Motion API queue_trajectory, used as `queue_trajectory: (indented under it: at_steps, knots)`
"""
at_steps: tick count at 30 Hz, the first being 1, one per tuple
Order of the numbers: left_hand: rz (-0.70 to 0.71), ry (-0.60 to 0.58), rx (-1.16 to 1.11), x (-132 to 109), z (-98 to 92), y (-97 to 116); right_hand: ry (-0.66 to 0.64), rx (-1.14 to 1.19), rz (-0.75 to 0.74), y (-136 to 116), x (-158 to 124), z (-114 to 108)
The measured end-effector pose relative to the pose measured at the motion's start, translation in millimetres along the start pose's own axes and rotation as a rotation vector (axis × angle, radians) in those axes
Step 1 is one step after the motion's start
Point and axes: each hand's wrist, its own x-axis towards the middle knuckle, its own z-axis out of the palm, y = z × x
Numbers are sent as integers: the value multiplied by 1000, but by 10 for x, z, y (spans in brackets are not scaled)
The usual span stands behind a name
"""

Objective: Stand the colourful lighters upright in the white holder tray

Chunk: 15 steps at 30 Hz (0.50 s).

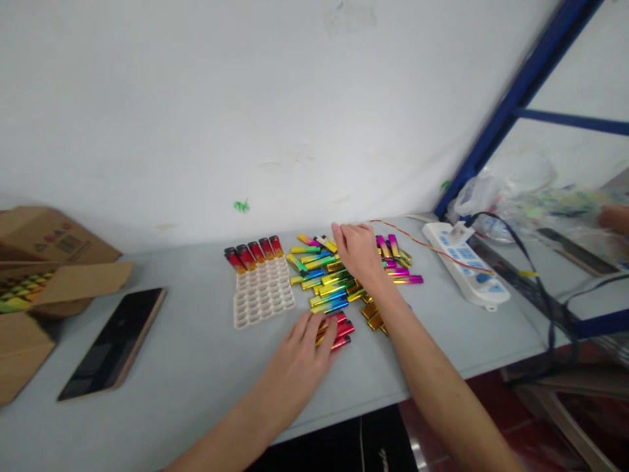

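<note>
My left hand is closed around a small bunch of red and gold lighters at the near side of a pile. Over the far part of that pile of shiny multicoloured lighters is my right hand, its fingers curled inward; what they hold, if anything, is hidden. A white tray with rows of oval holes lies to the left of the pile. Several red lighters with black tops stand along its back row.
On the left are a dark phone and an open cardboard box with more lighters inside. A white power strip with cables lies right, near a blue metal frame. Another person's hand shows at the far right edge.
</note>
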Motion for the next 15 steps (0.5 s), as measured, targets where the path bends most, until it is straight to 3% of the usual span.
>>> queue_trajectory:
  at_steps: [9, 15]
  knots:
    - [66, -80, 126, 10, -80, -37, 25, 35, -76, -29, -15, 40]
    - [123, -143, 111, -241, -193, -230, 46, 63, -103, -29, -24, 56]
